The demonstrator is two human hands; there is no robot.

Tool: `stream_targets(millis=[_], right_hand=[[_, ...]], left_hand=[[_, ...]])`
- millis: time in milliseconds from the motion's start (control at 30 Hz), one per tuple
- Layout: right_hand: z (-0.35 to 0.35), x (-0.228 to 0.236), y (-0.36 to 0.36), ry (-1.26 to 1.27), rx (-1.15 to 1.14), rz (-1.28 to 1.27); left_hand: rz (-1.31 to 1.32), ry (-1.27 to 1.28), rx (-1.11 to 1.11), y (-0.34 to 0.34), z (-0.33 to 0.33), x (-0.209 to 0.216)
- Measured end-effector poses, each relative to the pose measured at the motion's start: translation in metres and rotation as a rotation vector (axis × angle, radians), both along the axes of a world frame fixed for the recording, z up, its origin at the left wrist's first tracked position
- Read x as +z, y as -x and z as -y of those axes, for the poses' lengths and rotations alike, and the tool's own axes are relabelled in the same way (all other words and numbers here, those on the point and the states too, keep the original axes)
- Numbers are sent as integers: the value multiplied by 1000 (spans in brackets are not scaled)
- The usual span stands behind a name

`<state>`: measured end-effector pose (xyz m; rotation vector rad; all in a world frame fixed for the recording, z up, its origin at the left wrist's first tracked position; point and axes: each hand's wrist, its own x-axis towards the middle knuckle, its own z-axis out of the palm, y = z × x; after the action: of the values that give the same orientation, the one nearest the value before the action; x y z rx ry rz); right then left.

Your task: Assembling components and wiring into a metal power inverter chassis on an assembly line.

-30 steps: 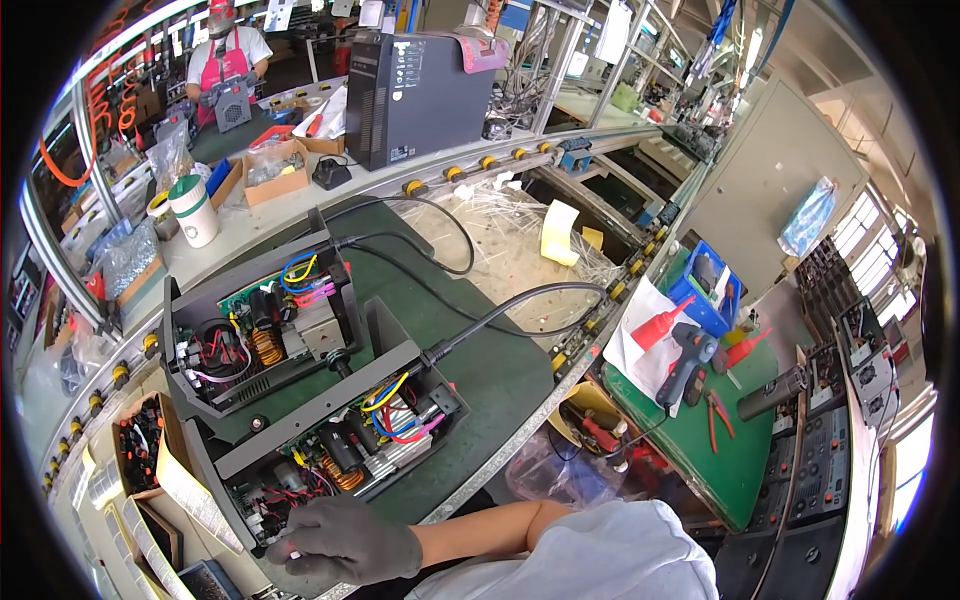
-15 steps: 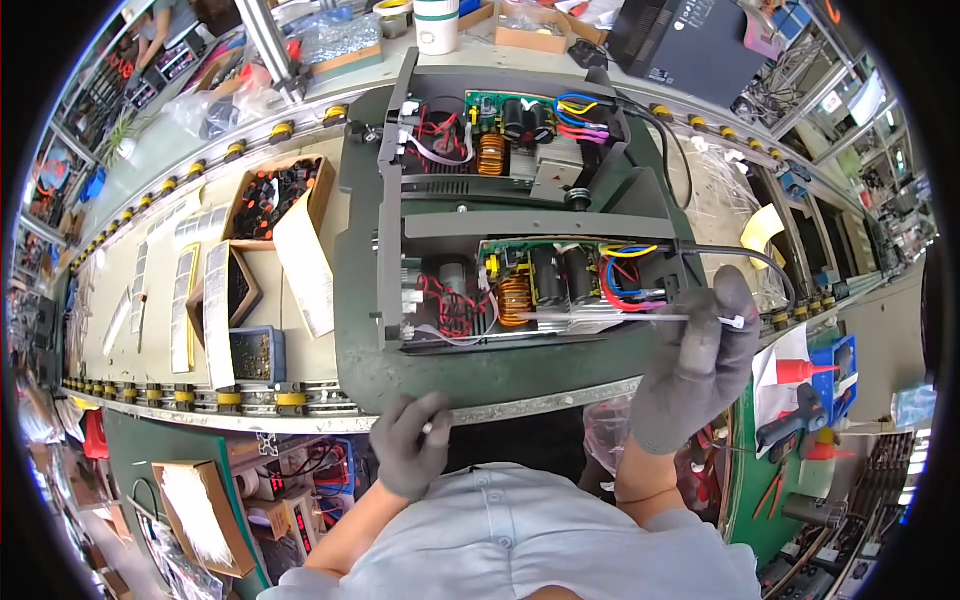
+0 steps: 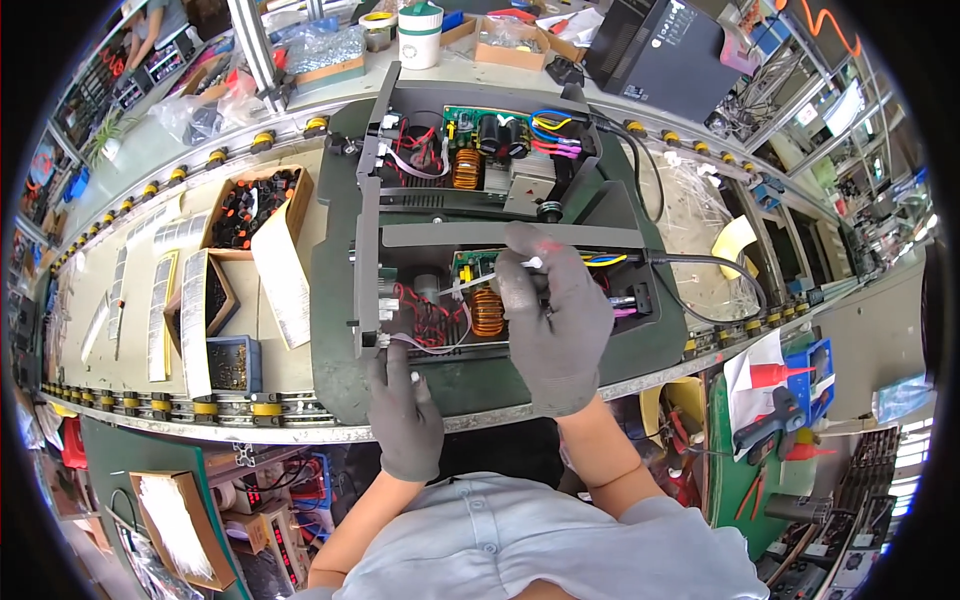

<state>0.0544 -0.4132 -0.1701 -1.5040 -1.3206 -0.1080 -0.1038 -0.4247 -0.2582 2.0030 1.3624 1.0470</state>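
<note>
Chassis (image 3: 440, 237), near unit: open-topped, lying on our green mat (image 3: 470, 400), copper coil (image 3: 486, 314) exposed. Far unit (image 3: 425, 186): just behind it, likewise open. Cream bench (image 3: 285, 372) under the mat, edged with yellow rollers (image 3: 205, 409). Left of the mat: carton (image 3: 303, 203) of black parts, blue tray (image 3: 256, 366). Beyond: white bottle (image 3: 419, 42), black cabinet (image 3: 650, 52). Our left hand (image 3: 407, 420): fingers slightly bent, at the chassis's near left corner; any grip, we cannot tell. Our right hand (image 3: 562, 335): fingertips pinched on a white tie (image 3: 533, 264), over the chassis.

Green-lidded white jar (image 3: 419, 45), yellow-rimmed tub (image 3: 378, 38), potted plant (image 3: 110, 146)
</note>
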Motion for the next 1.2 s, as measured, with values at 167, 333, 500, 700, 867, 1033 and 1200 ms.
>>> stream_targets(millis=[167,333,500,700,867,1033,1200], right_hand=[[-10,-6,2,46,85,-149],[0,1,-6,157,33,-124],[-13,-25,4,54,62,-65],[-6,-20,4,63,55,-81],[-5,-16,0,48,123,-72],[1,-19,1,176,285,73],[13,-26,16,324,310,183]], left_hand=[[395,280,-12,-17,-19,-15],[1052,746,102,-27,-24,-18],[141,56,-36,-8,-54,-60],[363,212,-71,-21,-48,-43],[671,719,-55,-24,-43,-6],[745,483,106,-8,-30,-38],[472,178,48,4,-3,10]])
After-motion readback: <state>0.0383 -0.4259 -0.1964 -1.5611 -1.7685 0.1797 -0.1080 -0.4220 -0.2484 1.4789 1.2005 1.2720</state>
